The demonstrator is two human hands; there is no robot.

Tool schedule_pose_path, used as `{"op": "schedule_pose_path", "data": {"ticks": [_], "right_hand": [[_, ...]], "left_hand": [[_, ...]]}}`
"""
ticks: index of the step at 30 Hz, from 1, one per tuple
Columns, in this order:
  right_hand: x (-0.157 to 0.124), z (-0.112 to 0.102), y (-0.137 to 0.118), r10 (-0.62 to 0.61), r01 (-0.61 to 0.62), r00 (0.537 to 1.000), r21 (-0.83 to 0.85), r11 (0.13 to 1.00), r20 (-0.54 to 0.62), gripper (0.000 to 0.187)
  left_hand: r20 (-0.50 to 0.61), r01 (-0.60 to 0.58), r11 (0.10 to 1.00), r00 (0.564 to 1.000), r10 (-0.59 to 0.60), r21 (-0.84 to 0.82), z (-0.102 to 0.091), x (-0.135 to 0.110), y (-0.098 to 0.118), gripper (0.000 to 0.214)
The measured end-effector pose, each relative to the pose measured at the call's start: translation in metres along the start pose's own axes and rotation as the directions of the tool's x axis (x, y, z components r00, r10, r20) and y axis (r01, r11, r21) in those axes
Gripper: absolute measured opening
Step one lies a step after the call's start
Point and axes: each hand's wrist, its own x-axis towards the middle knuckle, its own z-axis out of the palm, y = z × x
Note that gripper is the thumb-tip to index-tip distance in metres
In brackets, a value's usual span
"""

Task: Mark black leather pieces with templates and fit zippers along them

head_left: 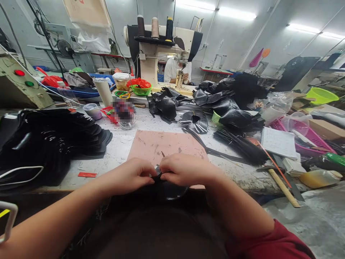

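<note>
My left hand (134,174) pinches the edge of a shiny black leather piece (172,190) between thumb and fingers. Close beside it, my right hand (183,168) is also closed on that edge, its thumb and forefinger almost meeting the left ones. The piece hangs at the front edge of the table, its lower part dark against my lap. Under and beyond my hands lies a pink board (167,142) with scuff marks. A small brown pointed tip (162,154) shows just above my right fingers; I cannot tell what it belongs to.
Stacked black pieces (54,140) fill the left, near a red strip (87,175). Black leather parts (226,104) and dark strips (239,145) lie to the right, with a hammer (283,187) and a notebook (279,142). Behind stands a sewing machine (149,64); a person (171,70) sits beyond.
</note>
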Motion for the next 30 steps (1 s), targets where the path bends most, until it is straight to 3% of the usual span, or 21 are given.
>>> {"op": "schedule_pose_path", "data": {"ticks": [4,9,15,21,30], "right_hand": [[0.0,0.0,-0.006,0.002,-0.003,1.0,-0.01,1.0,-0.023,0.02],[-0.002,-0.004,-0.015,0.097,-0.104,0.991,-0.072,0.992,-0.088,0.02],[-0.011,-0.008,-0.007,0.137,-0.122,0.973,0.092,0.988,-0.185,0.015],[-0.012,-0.006,0.0,0.125,-0.084,0.974,0.211,0.974,-0.191,0.013],[-0.01,0.002,0.004,0.129,-0.036,0.932,0.269,0.962,-0.339,0.009]], "left_hand": [[-0.021,-0.018,0.996,1.0,0.016,-0.09,0.002,0.002,0.002,0.023],[-0.081,-0.065,0.996,0.995,0.061,-0.055,0.003,0.005,0.008,0.018],[-0.159,0.056,0.972,0.983,-0.095,-0.23,0.005,0.006,0.011,0.015],[-0.202,0.061,0.937,0.97,-0.137,-0.345,0.008,0.002,0.013,0.021],[-0.071,0.02,0.975,0.997,-0.036,-0.219,-0.002,0.003,0.013,0.023]]}}
